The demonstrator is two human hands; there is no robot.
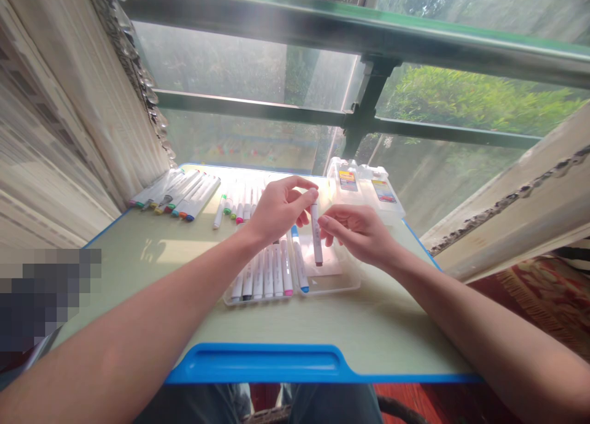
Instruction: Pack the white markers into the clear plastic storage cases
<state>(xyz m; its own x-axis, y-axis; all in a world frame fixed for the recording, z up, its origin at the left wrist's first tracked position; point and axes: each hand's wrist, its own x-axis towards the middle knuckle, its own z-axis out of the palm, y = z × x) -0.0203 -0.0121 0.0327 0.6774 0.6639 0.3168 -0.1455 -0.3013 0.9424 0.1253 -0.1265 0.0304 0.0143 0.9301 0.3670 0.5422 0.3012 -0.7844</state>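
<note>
Between my hands a white marker [317, 236] stands nearly upright above a clear plastic case [353, 282]. My left hand [286, 206] pinches its top end between thumb and fingers. My right hand [357, 230] has its bent fingertips against the marker's side. In the left part of the case several white markers lie in a row, among them a pink-tipped marker [286, 267]. A blue-ended marker [299, 261] lies just right of them. Behind my left hand is a row of loose markers [233, 206], partly hidden by it.
More capped markers [184, 193] lie in a pile at the table's back left. Two clear boxes [362, 187] with colourful labels stand at the back right. The pale table [152, 301] has a blue edge with a tray groove [262, 359] in front. Windows and curtains surround it.
</note>
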